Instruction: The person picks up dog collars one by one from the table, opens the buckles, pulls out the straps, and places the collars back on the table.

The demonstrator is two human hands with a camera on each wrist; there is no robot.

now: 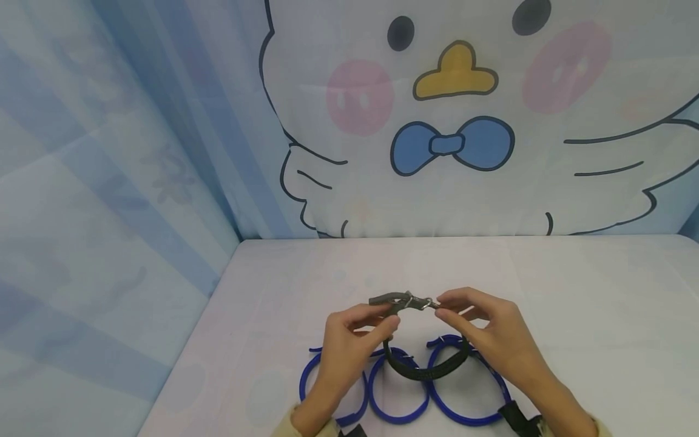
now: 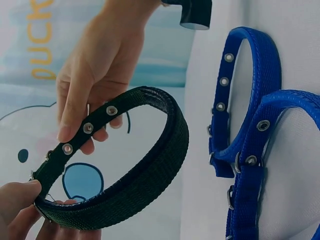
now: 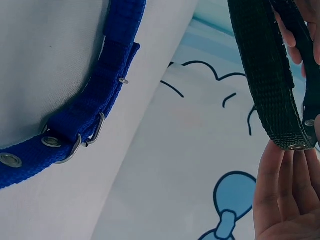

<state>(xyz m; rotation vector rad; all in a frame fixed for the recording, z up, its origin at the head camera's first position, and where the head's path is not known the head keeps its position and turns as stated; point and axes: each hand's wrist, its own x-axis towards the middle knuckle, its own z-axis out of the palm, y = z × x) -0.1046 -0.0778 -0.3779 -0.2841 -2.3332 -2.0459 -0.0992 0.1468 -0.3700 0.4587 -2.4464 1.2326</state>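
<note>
A dark green-black webbing collar (image 1: 431, 372) is held up above the table in both hands, its loop hanging down. Near the metal buckle (image 1: 408, 299), my left hand (image 1: 355, 343) pinches the collar between thumb and fingers; the strap's free end sticks out past it to the left. My right hand (image 1: 499, 337) pinches the collar on the other side, just beyond a metal ring (image 1: 428, 303). The left wrist view shows several metal eyelets along the dark strap (image 2: 100, 117), with the right hand's fingers (image 2: 77, 102) against it.
Blue collars lie in a row on the white table (image 1: 262, 285) beneath the hands: a left one (image 1: 352, 419), a middle one (image 1: 400, 419) and a right one (image 1: 469, 420). Behind the table hangs a printed curtain (image 1: 453, 194) with a cartoon face and blue bow.
</note>
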